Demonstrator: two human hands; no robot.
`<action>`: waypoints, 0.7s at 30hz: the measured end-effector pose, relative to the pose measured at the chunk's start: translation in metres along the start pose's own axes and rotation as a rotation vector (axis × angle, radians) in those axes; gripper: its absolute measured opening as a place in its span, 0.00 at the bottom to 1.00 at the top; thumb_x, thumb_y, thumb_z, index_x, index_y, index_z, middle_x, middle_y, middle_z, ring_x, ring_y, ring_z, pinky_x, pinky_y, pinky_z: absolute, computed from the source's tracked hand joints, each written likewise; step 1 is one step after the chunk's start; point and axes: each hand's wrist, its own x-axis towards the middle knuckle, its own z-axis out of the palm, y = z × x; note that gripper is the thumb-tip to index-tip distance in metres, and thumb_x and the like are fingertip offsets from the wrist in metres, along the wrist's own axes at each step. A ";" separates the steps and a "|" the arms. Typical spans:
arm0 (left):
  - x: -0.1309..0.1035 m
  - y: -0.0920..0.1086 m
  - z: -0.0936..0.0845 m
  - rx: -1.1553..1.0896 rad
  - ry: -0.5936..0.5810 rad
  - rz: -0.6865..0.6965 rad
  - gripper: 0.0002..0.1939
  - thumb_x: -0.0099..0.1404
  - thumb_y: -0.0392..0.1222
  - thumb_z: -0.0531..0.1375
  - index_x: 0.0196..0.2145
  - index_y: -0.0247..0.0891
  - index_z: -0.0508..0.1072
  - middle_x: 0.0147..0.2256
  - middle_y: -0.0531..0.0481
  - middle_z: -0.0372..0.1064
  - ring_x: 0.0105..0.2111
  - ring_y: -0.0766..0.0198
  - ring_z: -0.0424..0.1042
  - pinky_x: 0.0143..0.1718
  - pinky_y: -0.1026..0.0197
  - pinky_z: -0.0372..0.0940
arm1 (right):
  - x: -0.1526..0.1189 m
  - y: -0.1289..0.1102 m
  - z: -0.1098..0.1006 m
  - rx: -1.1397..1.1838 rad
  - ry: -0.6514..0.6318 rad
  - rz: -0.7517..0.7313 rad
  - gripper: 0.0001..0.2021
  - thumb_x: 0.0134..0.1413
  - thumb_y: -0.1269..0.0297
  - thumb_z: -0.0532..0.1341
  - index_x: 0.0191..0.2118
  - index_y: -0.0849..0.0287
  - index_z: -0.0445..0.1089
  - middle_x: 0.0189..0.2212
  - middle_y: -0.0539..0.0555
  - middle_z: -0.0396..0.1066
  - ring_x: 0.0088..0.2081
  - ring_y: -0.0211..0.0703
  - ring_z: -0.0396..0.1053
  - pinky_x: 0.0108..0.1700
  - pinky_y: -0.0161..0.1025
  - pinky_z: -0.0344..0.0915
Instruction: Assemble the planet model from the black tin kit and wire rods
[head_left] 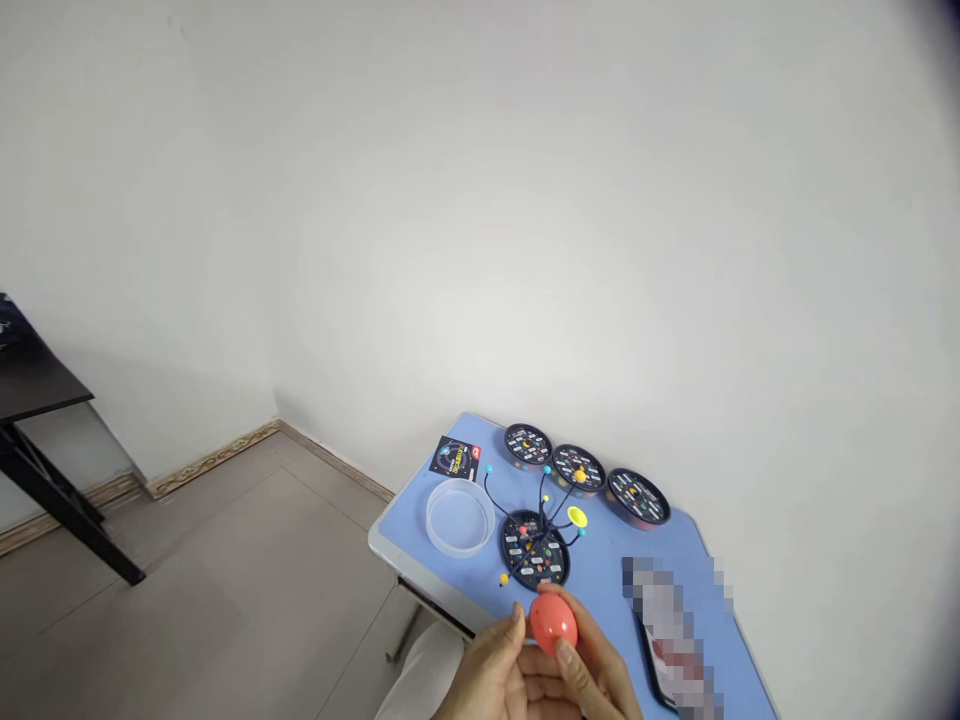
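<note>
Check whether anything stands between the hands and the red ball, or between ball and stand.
Nothing visible separates the right hand from the red ball it holds; the left hand is close beside it. Toward the stand, only right fingertips show between.

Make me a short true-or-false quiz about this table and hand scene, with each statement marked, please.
1. The right hand holds a red ball. True.
2. The table has a red top. False: its top is blue.
3. Three round boxes stand in a row near the wall. True.
4. The clear dish lies to the right of the wire model. False: it lies to the left.
5. A printed card lies on the table. True.
</note>
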 end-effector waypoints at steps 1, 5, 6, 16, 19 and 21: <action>0.000 -0.001 -0.001 0.070 0.024 -0.005 0.34 0.53 0.67 0.64 0.39 0.30 0.73 0.28 0.39 0.77 0.30 0.55 0.77 0.37 0.55 0.65 | 0.002 0.000 -0.002 0.055 -0.006 0.022 0.26 0.50 0.45 0.64 0.50 0.56 0.74 0.52 0.57 0.74 0.58 0.55 0.65 0.57 0.44 0.64; -0.002 -0.005 -0.012 0.410 0.124 0.083 0.37 0.52 0.73 0.59 0.40 0.34 0.69 0.25 0.47 0.74 0.21 0.64 0.71 0.24 0.64 0.60 | 0.010 -0.004 -0.010 0.181 -0.026 0.061 0.25 0.49 0.45 0.65 0.47 0.58 0.76 0.45 0.59 0.76 0.54 0.58 0.68 0.56 0.49 0.63; -0.003 -0.007 -0.016 0.494 0.131 0.125 0.35 0.53 0.72 0.59 0.38 0.34 0.69 0.25 0.49 0.72 0.19 0.67 0.69 0.23 0.66 0.57 | 0.011 -0.006 -0.012 0.212 -0.039 0.062 0.25 0.49 0.45 0.65 0.46 0.58 0.76 0.43 0.59 0.77 0.52 0.58 0.69 0.55 0.50 0.64; -0.003 -0.019 -0.027 0.840 0.230 0.520 0.24 0.62 0.60 0.60 0.45 0.37 0.73 0.29 0.50 0.69 0.23 0.67 0.66 0.27 0.64 0.61 | 0.011 -0.026 -0.040 0.222 -0.074 0.130 0.22 0.53 0.48 0.62 0.49 0.57 0.73 0.36 0.57 0.74 0.44 0.54 0.70 0.51 0.50 0.63; -0.002 -0.017 -0.018 1.020 0.260 0.716 0.25 0.61 0.50 0.64 0.54 0.41 0.71 0.44 0.42 0.71 0.35 0.58 0.71 0.39 0.58 0.65 | 0.008 -0.026 -0.034 0.242 -0.155 0.153 0.23 0.51 0.45 0.62 0.47 0.56 0.74 0.34 0.56 0.74 0.40 0.53 0.71 0.47 0.48 0.66; -0.001 -0.013 -0.012 1.141 0.260 0.729 0.30 0.57 0.46 0.67 0.57 0.43 0.69 0.53 0.39 0.66 0.47 0.50 0.69 0.50 0.52 0.63 | 0.006 -0.024 -0.029 0.235 -0.193 0.179 0.24 0.51 0.44 0.62 0.46 0.56 0.74 0.32 0.56 0.74 0.39 0.53 0.71 0.45 0.47 0.67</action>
